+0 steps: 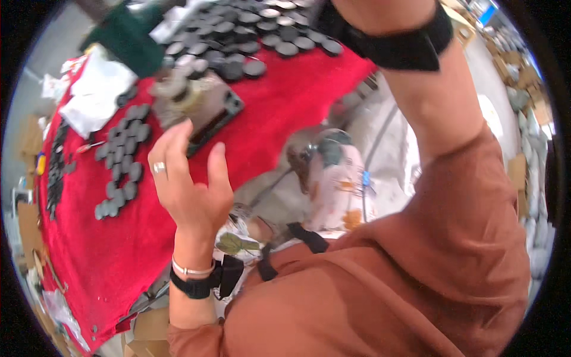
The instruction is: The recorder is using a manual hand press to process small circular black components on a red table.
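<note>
One left hand (189, 178), fingers spread, hovers just below a dark tray (208, 116) lying on the red worktop (119, 250), its long axis slanting up-right; the right hand's state cannot be told.

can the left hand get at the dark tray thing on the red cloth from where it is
Probably yes: the left hand is open with its fingertips right at the edge of the dark tray, and nothing lies between them on the red cloth.

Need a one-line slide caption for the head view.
Left hand raised open over a red cloth strewn with dark round discs; right forearm lifted out of frame.
</note>
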A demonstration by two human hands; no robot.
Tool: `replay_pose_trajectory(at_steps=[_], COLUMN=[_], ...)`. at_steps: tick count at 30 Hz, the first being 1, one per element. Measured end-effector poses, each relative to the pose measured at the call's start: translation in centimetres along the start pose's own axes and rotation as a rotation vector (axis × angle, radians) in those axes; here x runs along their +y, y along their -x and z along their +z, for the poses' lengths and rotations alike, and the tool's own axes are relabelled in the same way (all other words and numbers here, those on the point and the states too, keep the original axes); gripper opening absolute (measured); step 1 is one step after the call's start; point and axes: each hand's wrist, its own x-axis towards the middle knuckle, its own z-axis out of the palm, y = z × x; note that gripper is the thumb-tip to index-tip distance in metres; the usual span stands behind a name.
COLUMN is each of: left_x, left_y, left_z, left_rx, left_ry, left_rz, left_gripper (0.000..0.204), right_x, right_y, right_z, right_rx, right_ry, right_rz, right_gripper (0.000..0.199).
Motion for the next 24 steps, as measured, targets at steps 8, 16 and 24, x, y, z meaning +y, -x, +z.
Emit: replay_pose_trajectory(at_steps=[8,16,24], left_x=[3.3,2.9,-0.4], left_y=[8.2,11.7,11.1], left_z=[8.1,9.8,3.8], left_rx=[-0.628,-0.707,-0.670], left_ry=[0.379,0.946,0.982], left_rz=[-0.321,-0.729,-0.960], left_gripper=[0.047,0.031,0.025], right_x=[-8.6,-16.2,-16.8], right_y=[12.3,18.9,20.2], right_z=[-12.2,-18.8,-19.1], right_rx=[-0.169,-0.263,-0.257], right_ry=[-0.107,-0.205,-0.209], right_rz=[0.172,0.439,0.515], right_gripper=[0.021,0.021,0.021])
